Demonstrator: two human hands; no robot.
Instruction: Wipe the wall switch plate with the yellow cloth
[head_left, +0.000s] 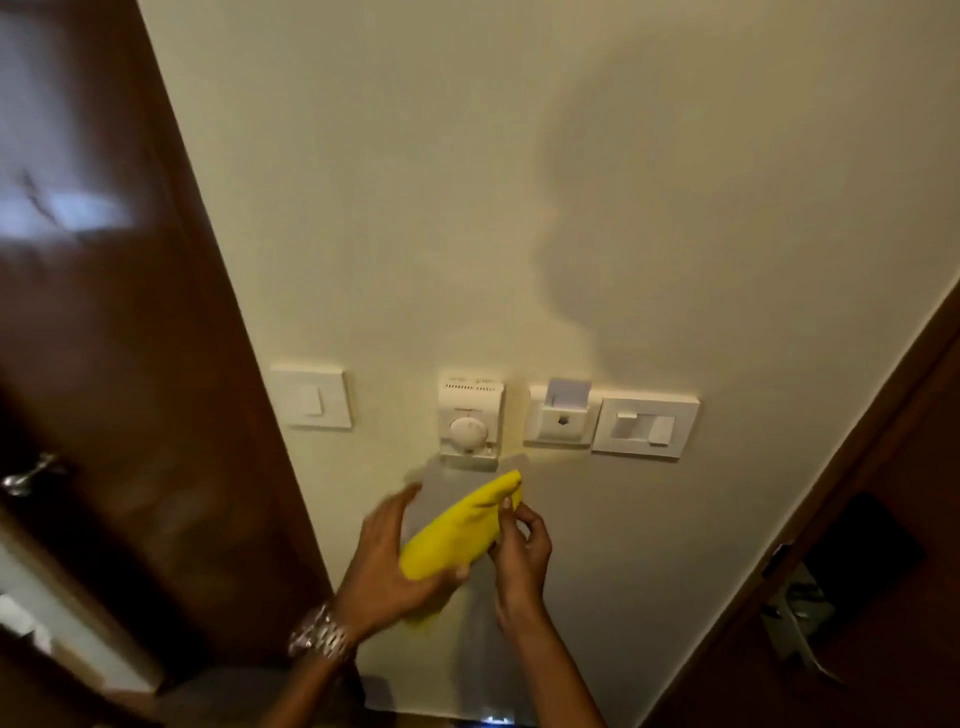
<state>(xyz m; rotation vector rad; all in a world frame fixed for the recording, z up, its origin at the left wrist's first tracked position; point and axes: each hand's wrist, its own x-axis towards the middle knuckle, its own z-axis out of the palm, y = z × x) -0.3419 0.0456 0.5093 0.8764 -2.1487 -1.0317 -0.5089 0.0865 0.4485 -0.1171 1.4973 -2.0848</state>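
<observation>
The left hand (387, 566), a metal watch (322, 636) on its wrist, cups the lower end of the yellow cloth (460, 530), its grip curled around the folded bundle. The right hand (522, 551) pinches the cloth's upper end — fingers together on the fabric. The cloth's long axis runs up and to the right, its tip pointing at the wall fittings above both grips. None of them is touched yet. Just above the tip sits a dial control (470, 421); up and to the right, a card holder (560, 418), then the wide switch plate (645, 426) — nearer the right hand. A single switch (311, 397) lies up-left, by the door (104, 312). The card holder's slot seems to hold a pale card.
</observation>
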